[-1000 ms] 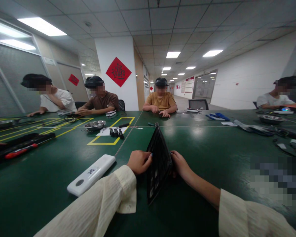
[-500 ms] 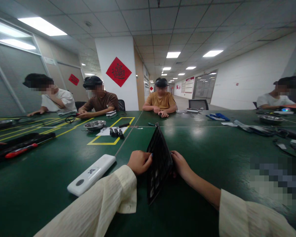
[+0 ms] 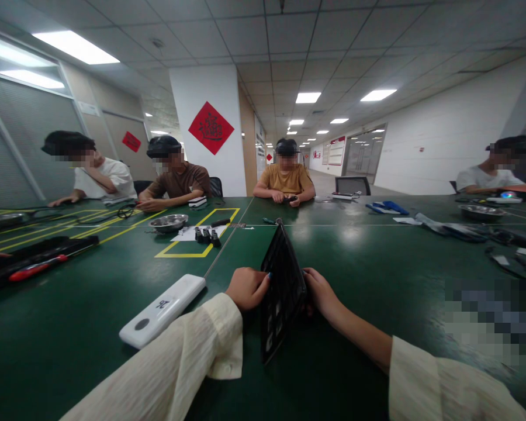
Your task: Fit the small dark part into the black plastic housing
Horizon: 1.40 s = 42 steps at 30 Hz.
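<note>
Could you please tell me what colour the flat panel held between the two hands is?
The panel is black, clearest in the head view.

You sit at a long dark-green table [image 3: 377, 257] in an open-plan office, its top marked with yellow tape lines [image 3: 184, 254]. Ahead of you, a white pillar [image 3: 201, 88] carries a red diamond-shaped sign [image 3: 210, 127]. A smaller red sign [image 3: 131, 141] hangs on the beige wall [image 3: 114, 126] to your left, beside a grey partition [image 3: 21, 134]. Panel lights [image 3: 74, 47] glow in the tiled ceiling [image 3: 263, 35] and run down a corridor [image 3: 318, 169] along the plain white wall [image 3: 442, 134] on your right. A black office chair [image 3: 353, 185] stands at the table's far edge.
</note>
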Tool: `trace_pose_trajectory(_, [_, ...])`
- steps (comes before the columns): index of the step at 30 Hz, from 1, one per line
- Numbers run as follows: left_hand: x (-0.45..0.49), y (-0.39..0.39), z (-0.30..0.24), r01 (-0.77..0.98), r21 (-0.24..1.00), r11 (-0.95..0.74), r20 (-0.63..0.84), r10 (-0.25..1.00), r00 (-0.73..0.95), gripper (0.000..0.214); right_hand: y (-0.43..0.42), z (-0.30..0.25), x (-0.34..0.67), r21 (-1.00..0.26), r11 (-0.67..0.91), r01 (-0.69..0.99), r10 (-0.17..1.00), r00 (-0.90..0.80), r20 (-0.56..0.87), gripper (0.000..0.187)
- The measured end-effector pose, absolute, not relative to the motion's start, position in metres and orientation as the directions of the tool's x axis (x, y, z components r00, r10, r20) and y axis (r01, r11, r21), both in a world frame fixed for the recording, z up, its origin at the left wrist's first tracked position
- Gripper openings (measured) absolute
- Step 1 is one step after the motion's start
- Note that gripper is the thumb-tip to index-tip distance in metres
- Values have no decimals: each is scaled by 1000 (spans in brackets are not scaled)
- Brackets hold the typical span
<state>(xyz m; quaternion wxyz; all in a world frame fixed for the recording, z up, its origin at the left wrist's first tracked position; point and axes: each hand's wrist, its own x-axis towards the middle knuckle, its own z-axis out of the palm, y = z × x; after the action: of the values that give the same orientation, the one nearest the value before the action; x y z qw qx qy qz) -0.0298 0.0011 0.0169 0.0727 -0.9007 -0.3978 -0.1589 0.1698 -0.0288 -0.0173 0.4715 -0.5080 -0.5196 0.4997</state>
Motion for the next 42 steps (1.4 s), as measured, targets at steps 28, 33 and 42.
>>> trace_pose_trajectory(28, [-27, -1, 20, 802, -42, -596, 343, 745, 572, 44, -28, -17, 170, -998, -11, 67, 999, -40, -14, 32])
trace_pose_trajectory(33, [-27, -2, 21, 768, -18, -640, 362, 712, 602, 39, -26, -20, 170, -998, -7, 62, 999, -54, -10, 32])
trace_pose_trajectory(42, [-29, -1, 19, 749, -36, -662, 369, 688, 625, 44, -29, -15, 168, -997, -17, 71, 999, -42, -20, 29])
